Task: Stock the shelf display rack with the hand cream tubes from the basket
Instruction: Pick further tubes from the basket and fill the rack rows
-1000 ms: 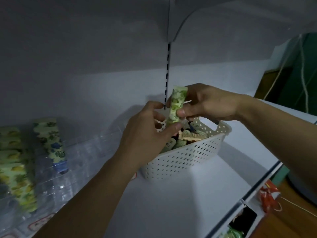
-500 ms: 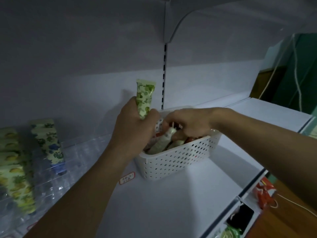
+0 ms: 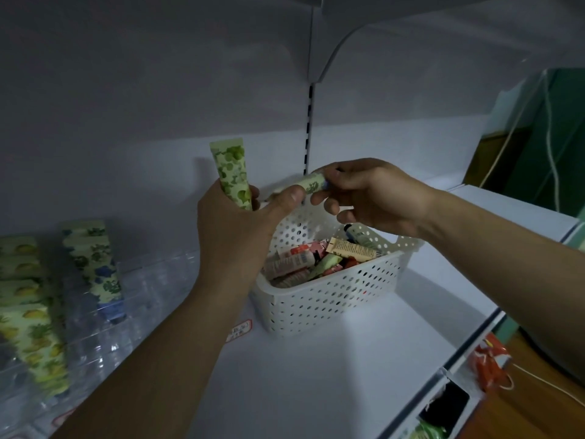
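Green-print hand cream tube (image 3: pixel 232 172), upright, lower end enclosed in the fingers of the left hand (image 3: pixel 235 231), crimped end uppermost. Second tube (image 3: pixel 311 186), lying roughly level just right of that grip, pinched at its far end by the thumb and fingers of the right hand (image 3: pixel 368 198); the left thumb tip touches its near end, so both hands bear on it. Half a second earlier the right hand was down among the tubes in the basket (image 3: pixel 329 299); it has since risen clear with this second tube and brought it to the left hand, which has kept the first tube throughout. Judged meaning: tubes are being gathered into the left hand before any goes to the rack, and the hand-over is under way, not complete. Below and right of the two grips the basket holds many more tubes, pink, beige and green. Well to the left of the left hand stands the clear display rack (image 3: pixel 139 299), with a blue-flower tube (image 3: pixel 95 258) and a row of yellow-print tubes (image 3: pixel 28 312) already in it
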`<control>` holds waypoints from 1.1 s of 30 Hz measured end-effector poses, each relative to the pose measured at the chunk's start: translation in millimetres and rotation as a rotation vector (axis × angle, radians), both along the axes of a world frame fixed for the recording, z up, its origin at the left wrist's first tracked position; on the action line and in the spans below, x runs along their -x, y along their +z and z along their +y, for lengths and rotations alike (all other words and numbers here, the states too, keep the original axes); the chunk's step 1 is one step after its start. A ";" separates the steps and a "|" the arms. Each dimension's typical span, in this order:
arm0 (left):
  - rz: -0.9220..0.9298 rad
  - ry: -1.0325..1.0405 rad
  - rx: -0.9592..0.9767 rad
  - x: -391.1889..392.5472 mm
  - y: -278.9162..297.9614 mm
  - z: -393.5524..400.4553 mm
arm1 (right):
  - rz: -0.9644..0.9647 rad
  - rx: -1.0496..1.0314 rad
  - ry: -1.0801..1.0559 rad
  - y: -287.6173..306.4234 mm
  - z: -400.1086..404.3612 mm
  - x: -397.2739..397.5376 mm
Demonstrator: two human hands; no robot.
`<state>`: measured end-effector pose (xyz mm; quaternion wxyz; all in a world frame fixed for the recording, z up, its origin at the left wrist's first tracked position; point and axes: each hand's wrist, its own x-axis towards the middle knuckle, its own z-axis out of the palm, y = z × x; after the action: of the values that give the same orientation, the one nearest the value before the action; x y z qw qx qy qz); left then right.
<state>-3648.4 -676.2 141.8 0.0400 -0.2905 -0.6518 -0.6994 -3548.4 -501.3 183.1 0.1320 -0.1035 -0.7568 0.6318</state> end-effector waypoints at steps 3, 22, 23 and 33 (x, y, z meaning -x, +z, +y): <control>-0.045 -0.110 -0.055 -6.0 3.3 -2.0 | 0.017 0.156 0.061 1.0 -4.7 -1.3; -0.085 -0.281 -0.011 -9.1 3.1 0.8 | -0.356 -0.795 -0.083 -5.8 1.8 -2.3; -0.082 -0.293 -0.002 -8.5 2.2 1.1 | -0.279 -0.600 -0.056 0.6 0.5 -2.4; 0.033 -0.337 0.125 -6.4 6.1 -1.5 | -0.217 -0.741 0.067 5.7 -8.4 7.8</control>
<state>-3642.0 -677.7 148.0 -0.0854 -0.4091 -0.6353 -0.6494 -3556.2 -509.7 188.8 0.0591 -0.0903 -0.9463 0.3048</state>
